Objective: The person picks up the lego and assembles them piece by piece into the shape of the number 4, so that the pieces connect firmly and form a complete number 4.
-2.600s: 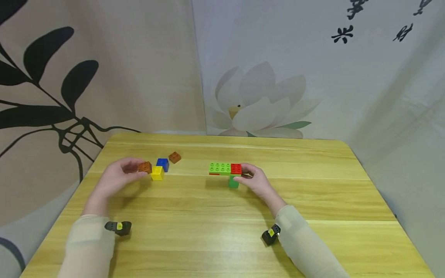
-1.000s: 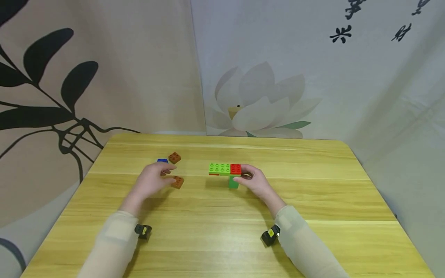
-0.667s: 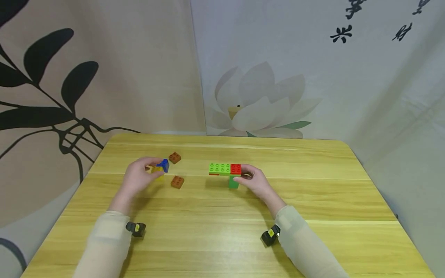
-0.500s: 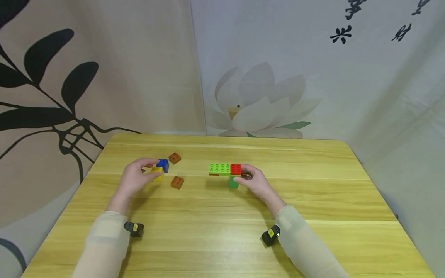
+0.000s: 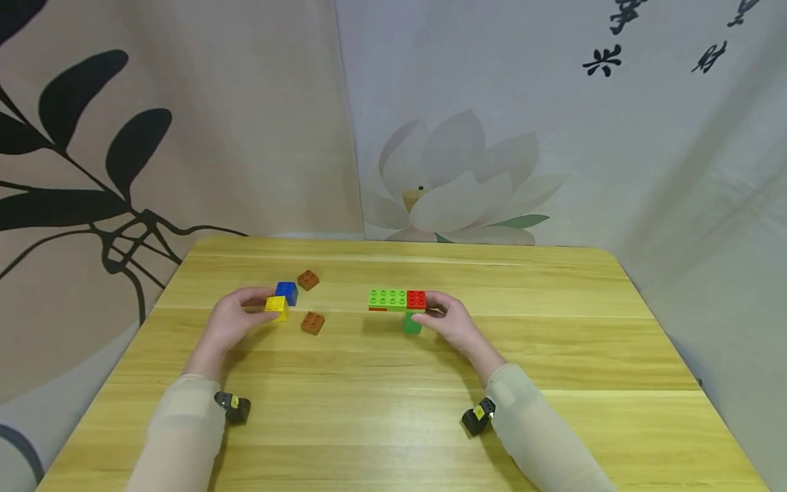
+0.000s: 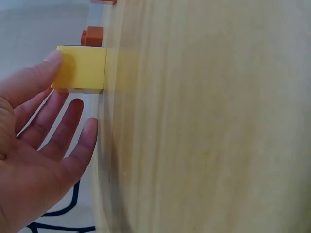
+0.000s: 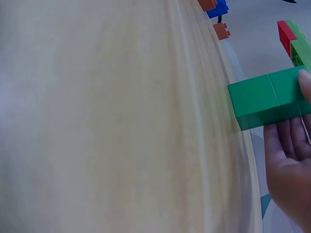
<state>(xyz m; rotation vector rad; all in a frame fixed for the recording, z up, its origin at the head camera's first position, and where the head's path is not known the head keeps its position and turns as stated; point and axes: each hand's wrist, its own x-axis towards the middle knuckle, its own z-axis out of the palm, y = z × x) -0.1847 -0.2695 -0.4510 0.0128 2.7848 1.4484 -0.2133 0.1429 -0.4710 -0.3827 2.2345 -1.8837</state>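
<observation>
My left hand [image 5: 236, 318] pinches a yellow toy brick [image 5: 277, 308] between thumb and fingers; the left wrist view shows the thumb on the yellow brick [image 6: 81, 69] and the other fingers loosely bent below. Directly behind it stands a blue brick [image 5: 286, 292]. Two flat brown bricks lie to the right, one farther back [image 5: 308, 279] and another nearer [image 5: 312, 323]. With thumb and fingers my right hand [image 5: 453, 320] grips a brick structure: dark green bricks [image 7: 266, 97] stacked as a pillar, topped by a light green brick [image 5: 388, 299] and a red brick [image 5: 416, 299].
Everything stands on a wooden table [image 5: 369, 410] with rounded far corners. A printed cloth [image 5: 246, 137] with leaves and a lotus hangs behind its far edge. A small black camera sits on each wrist.
The left hand set a brown brick down right of the yellow one, let go, reached to the blue brick and drew back to the yellow brick. The right hand has stayed still.
</observation>
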